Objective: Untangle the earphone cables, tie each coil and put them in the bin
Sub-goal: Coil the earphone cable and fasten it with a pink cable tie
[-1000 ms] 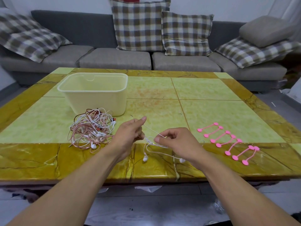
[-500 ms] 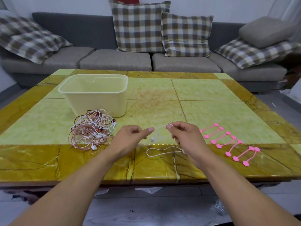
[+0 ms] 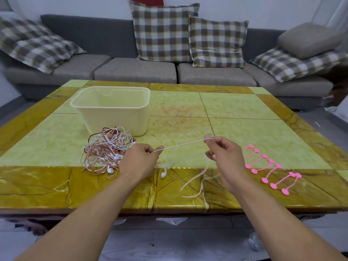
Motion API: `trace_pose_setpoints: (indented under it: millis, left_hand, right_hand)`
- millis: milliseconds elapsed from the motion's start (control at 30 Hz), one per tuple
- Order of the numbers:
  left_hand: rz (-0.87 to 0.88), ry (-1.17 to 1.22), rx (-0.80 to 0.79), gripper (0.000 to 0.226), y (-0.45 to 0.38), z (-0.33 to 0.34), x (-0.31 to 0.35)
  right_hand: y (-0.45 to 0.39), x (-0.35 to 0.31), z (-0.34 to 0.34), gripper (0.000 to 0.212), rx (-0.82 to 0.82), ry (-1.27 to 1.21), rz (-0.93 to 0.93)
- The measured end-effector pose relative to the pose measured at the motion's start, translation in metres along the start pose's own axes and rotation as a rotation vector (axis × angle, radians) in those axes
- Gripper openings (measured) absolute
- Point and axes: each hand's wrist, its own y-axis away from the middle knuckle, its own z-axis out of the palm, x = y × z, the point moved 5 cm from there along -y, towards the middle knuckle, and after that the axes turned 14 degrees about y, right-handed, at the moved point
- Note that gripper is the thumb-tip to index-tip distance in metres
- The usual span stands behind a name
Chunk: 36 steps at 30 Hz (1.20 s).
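Note:
A white earphone cable (image 3: 183,144) is stretched taut between my two hands above the table. My left hand (image 3: 140,161) pinches one end, my right hand (image 3: 224,155) pinches the other, higher and further right. Slack cable loops blur beneath my right hand, and a white earbud (image 3: 163,174) dangles near my left. A tangled heap of white and pink earphone cables (image 3: 107,149) lies left of my left hand. Behind it stands the cream plastic bin (image 3: 113,110), with nothing visible inside. Several pink ties (image 3: 269,166) lie in a row to the right.
The yellow-green marble table (image 3: 235,110) has a near edge just below my wrists. A grey sofa (image 3: 135,70) with checked cushions stands behind it. White paper scraps lie on the floor under the table's front.
My hands have drawn apart: the right hand rose and moved right, pulling the white cable taut. The loose loop on the table has lifted and now swings blurred.

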Motion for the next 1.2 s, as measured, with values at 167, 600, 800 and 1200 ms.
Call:
trace_pose_setpoints:
  millis: [167,600,800,1200]
  left_hand:
    - [-0.029,0.004,-0.029,0.051,0.0,-0.002,-0.002]
    - [-0.525,1.059,-0.453,0.032,0.031,0.034,0.023]
    - [-0.566,1.263,-0.45,0.024,0.028,0.036,0.025]
    - [-0.051,0.841,-0.411,0.033,0.033,0.032,0.041]
  right_hand:
    - [-0.004,0.0,-0.007,0.011,-0.024,-0.149,0.101]
    - [0.015,0.002,0.031,0.077,-0.544,0.119,-0.112]
    - [0.025,0.007,0.042,0.006,-0.525,0.555,-0.263]
    - [0.013,-0.006,0.026,0.009,-0.236,-0.055,-0.073]
